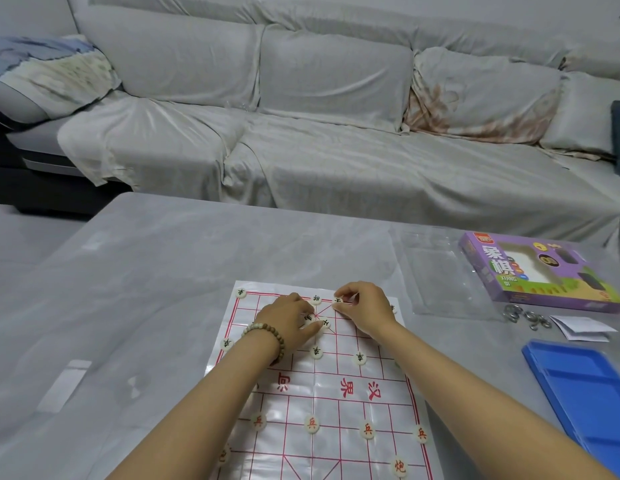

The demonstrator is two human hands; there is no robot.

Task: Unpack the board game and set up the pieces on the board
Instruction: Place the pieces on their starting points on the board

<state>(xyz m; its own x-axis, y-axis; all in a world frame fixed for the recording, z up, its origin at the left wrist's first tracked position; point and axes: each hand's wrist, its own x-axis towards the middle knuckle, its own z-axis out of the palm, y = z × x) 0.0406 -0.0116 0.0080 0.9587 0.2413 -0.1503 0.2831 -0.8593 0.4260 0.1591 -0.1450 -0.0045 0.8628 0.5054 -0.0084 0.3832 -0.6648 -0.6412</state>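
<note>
A thin plastic xiangqi board (336, 403) with red lines lies on the grey table. Cream round pieces stand on it: red-lettered ones (367, 430) along the near rows, black-lettered ones (316, 352) on the far half. My left hand (291, 318), with a bead bracelet on the wrist, rests on the far part of the board, thumb and fingers around two black-lettered pieces (324, 323). My right hand (362, 303) pinches one black-lettered piece (337, 301) on the far edge row.
To the right lie a clear plastic insert (440, 275), the purple game box (540, 271), metal rings (523, 315), a folded paper (582, 328) and a blue tray (585, 389). A grey covered sofa (336, 133) stands behind the table.
</note>
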